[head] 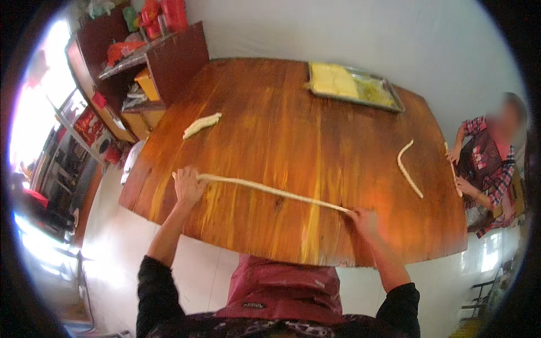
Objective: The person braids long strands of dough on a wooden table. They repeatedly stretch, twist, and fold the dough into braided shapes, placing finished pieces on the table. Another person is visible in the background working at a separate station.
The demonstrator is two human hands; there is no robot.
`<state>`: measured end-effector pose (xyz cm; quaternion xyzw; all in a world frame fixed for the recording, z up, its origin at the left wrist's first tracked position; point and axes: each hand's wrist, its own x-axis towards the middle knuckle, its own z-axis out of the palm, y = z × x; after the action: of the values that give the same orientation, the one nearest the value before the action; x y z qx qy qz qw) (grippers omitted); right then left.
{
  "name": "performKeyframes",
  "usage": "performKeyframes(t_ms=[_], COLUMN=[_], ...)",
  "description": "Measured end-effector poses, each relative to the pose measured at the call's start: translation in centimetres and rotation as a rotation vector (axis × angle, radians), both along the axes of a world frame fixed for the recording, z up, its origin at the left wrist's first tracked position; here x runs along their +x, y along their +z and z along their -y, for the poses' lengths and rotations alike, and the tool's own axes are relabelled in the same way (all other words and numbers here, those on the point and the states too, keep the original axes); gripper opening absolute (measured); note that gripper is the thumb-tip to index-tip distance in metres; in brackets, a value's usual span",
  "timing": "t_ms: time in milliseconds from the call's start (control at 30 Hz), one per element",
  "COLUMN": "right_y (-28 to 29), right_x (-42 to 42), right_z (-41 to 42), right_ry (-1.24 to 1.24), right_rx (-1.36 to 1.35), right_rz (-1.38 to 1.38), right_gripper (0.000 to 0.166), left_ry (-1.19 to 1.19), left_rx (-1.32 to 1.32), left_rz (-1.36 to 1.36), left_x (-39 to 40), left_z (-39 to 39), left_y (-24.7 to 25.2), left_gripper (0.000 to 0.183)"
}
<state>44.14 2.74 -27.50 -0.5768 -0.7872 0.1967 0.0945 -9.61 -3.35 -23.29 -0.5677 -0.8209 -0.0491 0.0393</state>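
Note:
A long, thin rope of dough [274, 192] stretches across the wooden table in front of me, slanting down from left to right. My left hand [188, 186] lies palm down over its left end, and a short tip of dough pokes out past the fingers. Whether these fingers grip the dough or only press on it cannot be made out. At the table's near right, my right hand [365, 220] has the other end between its fingers. A short twisted piece of dough [202, 125] rests beyond my left hand. Farther right lies a thin bent dough strip [405, 169].
A metal tray [359, 101] with yellow slabs stands at the back of the wooden table [262, 114]. On the right, a person [486, 160] has both hands on another dough strip [453, 169]. A brown shelf unit [179, 59] borders the back left.

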Motion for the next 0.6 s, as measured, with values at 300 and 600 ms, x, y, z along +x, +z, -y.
performKeyframes(t_ms=[300,600], right_y=[-2.3,-3.2], right_x=[-4.6,-5.1], right_z=[-5.6,0.6], right_ry=[0.193,-0.005], right_rx=[0.391,0.607], right_rz=[0.374,0.065], right_gripper=[0.06,0.026], left_ry=[0.218,0.002], left_rx=[-0.303,0.011], left_rz=[0.525,0.007], left_x=[-7.5,-8.2], left_z=[2.3,5.5], left_y=[1.2,-10.6], left_gripper=[0.056,0.062])
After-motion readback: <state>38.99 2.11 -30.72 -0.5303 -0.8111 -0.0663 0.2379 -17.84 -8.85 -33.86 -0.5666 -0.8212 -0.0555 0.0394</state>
